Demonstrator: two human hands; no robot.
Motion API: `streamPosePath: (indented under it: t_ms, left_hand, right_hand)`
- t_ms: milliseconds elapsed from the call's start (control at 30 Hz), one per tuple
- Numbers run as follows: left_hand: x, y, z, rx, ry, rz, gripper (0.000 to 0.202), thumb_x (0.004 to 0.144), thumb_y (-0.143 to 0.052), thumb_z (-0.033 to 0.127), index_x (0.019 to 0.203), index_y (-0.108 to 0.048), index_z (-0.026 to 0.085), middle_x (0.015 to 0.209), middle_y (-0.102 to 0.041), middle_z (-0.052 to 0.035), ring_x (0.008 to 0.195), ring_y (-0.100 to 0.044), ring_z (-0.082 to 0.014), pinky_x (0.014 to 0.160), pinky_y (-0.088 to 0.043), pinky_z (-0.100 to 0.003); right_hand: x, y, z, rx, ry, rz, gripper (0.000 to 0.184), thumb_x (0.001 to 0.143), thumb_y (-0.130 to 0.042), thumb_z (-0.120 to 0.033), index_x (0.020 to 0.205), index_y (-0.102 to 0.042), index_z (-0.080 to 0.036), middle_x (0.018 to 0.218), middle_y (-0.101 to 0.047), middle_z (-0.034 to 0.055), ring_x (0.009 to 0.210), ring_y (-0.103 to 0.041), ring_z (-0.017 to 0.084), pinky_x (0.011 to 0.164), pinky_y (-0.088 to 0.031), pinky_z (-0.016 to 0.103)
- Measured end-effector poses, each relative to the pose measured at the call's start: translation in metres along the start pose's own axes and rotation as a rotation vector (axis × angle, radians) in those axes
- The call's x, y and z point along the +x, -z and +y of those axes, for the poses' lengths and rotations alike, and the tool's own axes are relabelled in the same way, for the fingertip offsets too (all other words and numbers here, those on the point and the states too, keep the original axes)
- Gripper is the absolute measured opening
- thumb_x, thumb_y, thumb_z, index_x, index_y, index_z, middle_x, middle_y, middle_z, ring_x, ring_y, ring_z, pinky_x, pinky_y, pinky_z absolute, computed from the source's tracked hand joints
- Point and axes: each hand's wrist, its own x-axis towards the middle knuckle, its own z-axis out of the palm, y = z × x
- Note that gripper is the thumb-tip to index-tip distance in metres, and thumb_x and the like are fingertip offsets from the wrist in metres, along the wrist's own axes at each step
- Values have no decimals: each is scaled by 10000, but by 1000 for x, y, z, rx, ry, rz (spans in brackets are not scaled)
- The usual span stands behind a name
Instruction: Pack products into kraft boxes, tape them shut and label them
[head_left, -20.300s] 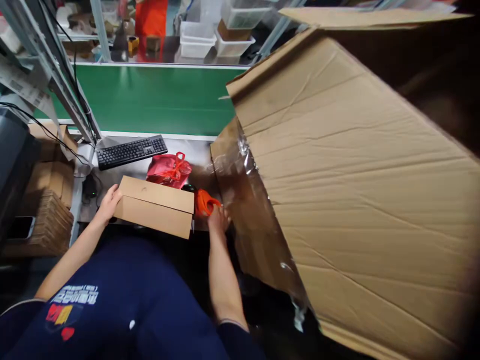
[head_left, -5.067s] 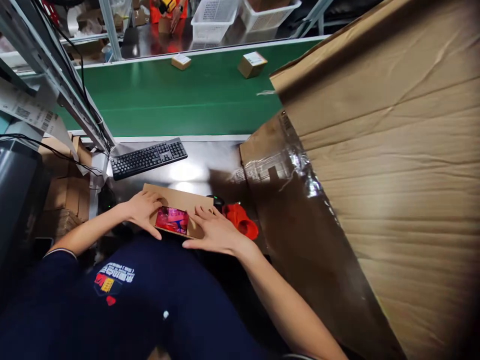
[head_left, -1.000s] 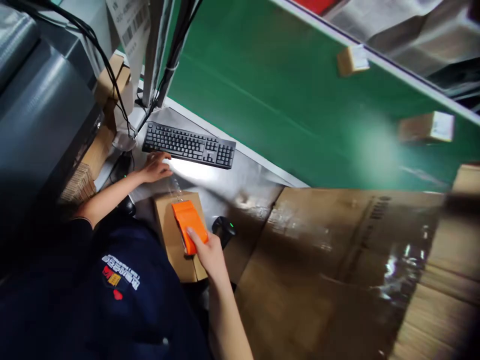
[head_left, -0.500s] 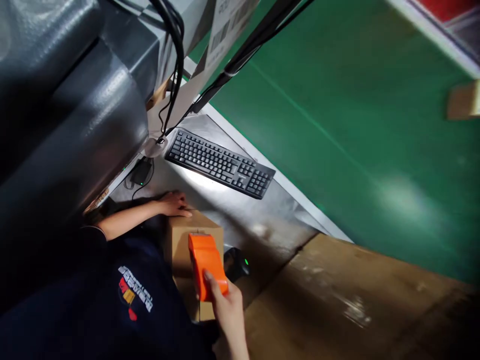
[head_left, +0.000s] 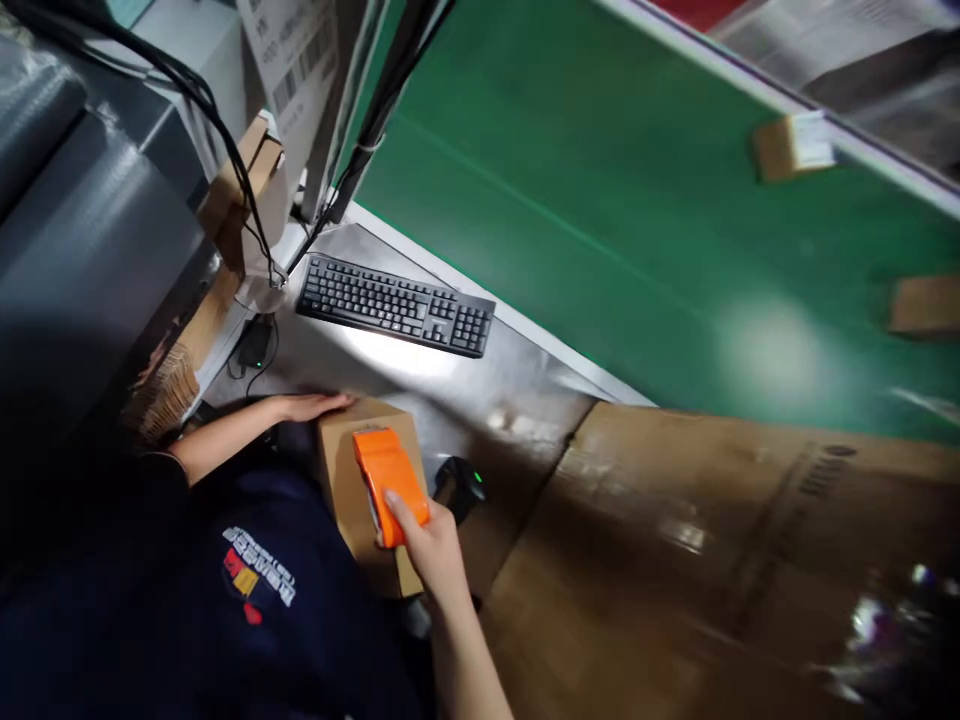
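Observation:
A small brown cardboard box (head_left: 341, 470) stands in front of my body on the metal worktop. My left hand (head_left: 315, 404) lies along its far left edge, fingers stretched out and flat, touching the box near their tips. In my right hand (head_left: 433, 540) is an orange tape dispenser (head_left: 394, 480), with the thumb across its upper side. The dispenser is over the box's near face; I cannot tell whether it touches the cardboard. A black handheld scanner (head_left: 459, 485) with a green light sits just right of the box.
Beyond the box lies a black keyboard (head_left: 397, 305) on the metal worktop (head_left: 517, 365). A green conveyor belt (head_left: 570, 200) runs behind it, carrying small boxes (head_left: 776, 150). Flat cardboard (head_left: 637, 530) covers the right side. Cables (head_left: 217, 110) hang at the left by dark equipment (head_left: 97, 230).
The view has shifted, so the keyboard and box appear further left. My left fingers, bent before, are now straighter along the box edge. The tape dispenser stays in my right hand.

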Motion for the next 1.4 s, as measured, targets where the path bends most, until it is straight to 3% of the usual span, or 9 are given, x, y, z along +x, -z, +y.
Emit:
streamPosePath:
  t_ms: [100, 200, 467, 700, 867, 967, 1067, 1200, 1400]
  left_hand:
    - [3, 14, 29, 130, -255, -137, 829, 908, -595, 692, 1596, -452, 252, 1767, -185, -40, 1638, -154, -280, 1330, -167, -399]
    - [11, 19, 56, 367, -425, -244, 946, 667, -885, 631, 1480, -590, 248, 1740, -265, -113, 1637, -134, -350, 1311, -225, -491]
    - [16, 30, 67, 647, -418, -204, 899, 746, -786, 716, 1487, -584, 248, 1674, -340, -159, 1613, -216, -352, 1299, -246, -531]
    - [-2, 29, 91, 871, -342, -174, 876, 832, -692, 742, 1551, -523, 272, 1687, -348, -136, 1617, -201, -352, 1278, -286, -557]
    - [-21, 30, 105, 1051, -270, -94, 905, 870, -600, 786, 1588, -467, 252, 1737, -250, -143, 1598, -243, -374, 1263, -302, -531]
    - [-41, 1, 101, 1217, -246, 70, 811, 959, -480, 744, 1587, -475, 230, 1761, -169, -160, 1610, -194, -413, 1284, -214, -581]
    - [-60, -62, 77, 1387, -292, 219, 683, 1051, -343, 620, 1625, -407, 256, 1741, -256, -143, 1619, -168, -409, 1277, -9, -674]
    - [-65, -132, 45, 1493, -413, 13, 696, 1037, -414, 607, 1654, -335, 296, 1713, -337, -102, 1613, -246, -326, 1322, -3, -551]
    - [-58, -104, 61, 1552, -393, 86, 783, 964, -516, 687, 1624, -413, 279, 1711, -335, -116, 1618, -202, -381, 1316, -1, -581]
  right_hand:
    - [0, -2, -5, 25, 21, -9, 617, 660, -794, -766, 701, -650, -168, 526, -659, 64, 447, -607, 198, 464, -494, 296]
    - [1, -3, -11, 5, 49, -62, 603, 697, -781, -734, 796, -684, -146, 579, -700, 89, 494, -642, 211, 476, -488, 292]
    - [-17, 1, -9, 43, 147, -77, 531, 714, -762, -688, 761, -650, -171, 535, -644, 28, 470, -606, 177, 453, -443, 260]
    - [-116, 48, 116, 95, -15, 5, 528, 688, -775, -693, 665, -604, -195, 503, -593, 7, 428, -558, 182, 455, -427, 297]
    - [-118, 51, 172, 145, 76, -22, 457, 714, -771, -609, 660, -608, -185, 510, -605, 9, 463, -564, 179, 506, -450, 299]
    - [-99, 47, 191, 177, 172, -59, 440, 730, -759, -584, 641, -607, -182, 505, -609, 17, 459, -545, 170, 498, -431, 294]
    - [-79, 40, 213, 222, 268, -58, 420, 717, -768, -574, 610, -605, -202, 500, -602, 20, 451, -536, 176, 481, -416, 306]
    - [-49, 28, 217, 228, 386, -33, 369, 735, -758, -547, 632, -637, -213, 528, -613, 17, 481, -536, 180, 497, -435, 319]
    - [-13, 18, 169, 201, 530, -60, 404, 718, -736, -562, 760, -728, -161, 628, -658, 25, 601, -577, 178, 612, -505, 312]
